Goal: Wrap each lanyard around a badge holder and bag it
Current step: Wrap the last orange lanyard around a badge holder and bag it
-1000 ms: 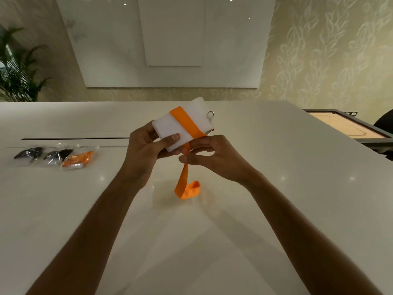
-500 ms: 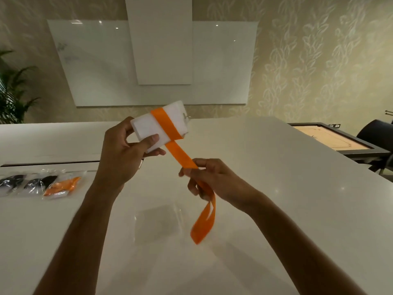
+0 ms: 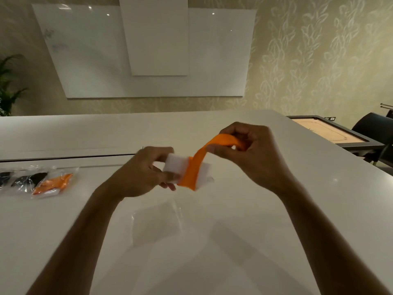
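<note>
My left hand (image 3: 142,171) grips a white badge holder (image 3: 173,168) above the white table (image 3: 276,209), held roughly level. An orange lanyard (image 3: 192,171) is wound across the holder's middle. Its free end arcs up and to the right into my right hand (image 3: 248,154), which pinches the strap above and to the right of the holder. A clear empty plastic bag (image 3: 157,224) lies flat on the table just below both hands.
At the left of the table lie filled clear bags: two with black lanyards (image 3: 29,179) and one with an orange lanyard (image 3: 54,184). A dark-framed game board (image 3: 331,135) and black chair (image 3: 374,128) stand beyond the right edge. A plant (image 3: 8,86) is far left.
My right hand has lifted the lanyard's free end from below the holder to above and right of it. My left hand has lowered the holder and turned it flatter.
</note>
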The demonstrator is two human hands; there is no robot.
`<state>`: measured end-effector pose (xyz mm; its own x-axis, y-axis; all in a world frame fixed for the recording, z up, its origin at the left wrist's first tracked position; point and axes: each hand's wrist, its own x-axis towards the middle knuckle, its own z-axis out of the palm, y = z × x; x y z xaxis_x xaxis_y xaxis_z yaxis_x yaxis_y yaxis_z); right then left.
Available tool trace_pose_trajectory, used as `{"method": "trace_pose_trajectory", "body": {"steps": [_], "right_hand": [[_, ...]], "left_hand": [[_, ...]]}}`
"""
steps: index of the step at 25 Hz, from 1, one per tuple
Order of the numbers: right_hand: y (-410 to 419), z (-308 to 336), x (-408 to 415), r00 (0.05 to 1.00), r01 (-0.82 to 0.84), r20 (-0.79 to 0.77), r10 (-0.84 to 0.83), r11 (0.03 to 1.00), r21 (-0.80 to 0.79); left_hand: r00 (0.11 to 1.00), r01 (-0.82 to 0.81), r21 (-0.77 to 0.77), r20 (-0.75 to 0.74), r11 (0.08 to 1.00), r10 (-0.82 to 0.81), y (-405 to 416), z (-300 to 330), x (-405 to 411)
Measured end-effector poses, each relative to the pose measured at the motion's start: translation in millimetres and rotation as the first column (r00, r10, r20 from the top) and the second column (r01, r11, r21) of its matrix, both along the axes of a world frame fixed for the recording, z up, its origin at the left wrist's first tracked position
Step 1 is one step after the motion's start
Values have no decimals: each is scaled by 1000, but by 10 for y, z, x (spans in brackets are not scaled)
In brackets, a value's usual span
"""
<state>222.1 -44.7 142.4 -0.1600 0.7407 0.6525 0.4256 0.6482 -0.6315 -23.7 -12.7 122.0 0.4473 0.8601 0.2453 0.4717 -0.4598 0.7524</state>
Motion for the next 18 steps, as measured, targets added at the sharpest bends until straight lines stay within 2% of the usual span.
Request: {"method": "trace_pose_trajectory", "body": {"steps": [2,4,7,11,14,16,18], "right_hand": [[82,-37,73,994,83,62,-87,994,65],[175,-103,101,987,124,98,-128,991,45],[309,-216,109,999,47,23,-45,992,-119],[403,-363,106,991,-132,-50,124,968,-213],[399,-391,36,958,-277,-154,241,915,-295],[385,-391,-20,920,-388,-192,341,855,-343],[334,-373,-91,921,-387,-98,377,856,-344]], "left_hand": [[979,185,-93,-74,978,-192,-63,-46,140],[940,334,-135,-27,933,-341,-135,-36,232],[919,385,-91,125,918,-373,-206,65,204],[867,315,6,405,949,-290,-192,122,112],[766,137,-48,638,989,-75,-114,100,102],[690,-8,-118,718,993,91,-57,76,99],[661,-139,-135,725,981,194,-16,48,98]]}}
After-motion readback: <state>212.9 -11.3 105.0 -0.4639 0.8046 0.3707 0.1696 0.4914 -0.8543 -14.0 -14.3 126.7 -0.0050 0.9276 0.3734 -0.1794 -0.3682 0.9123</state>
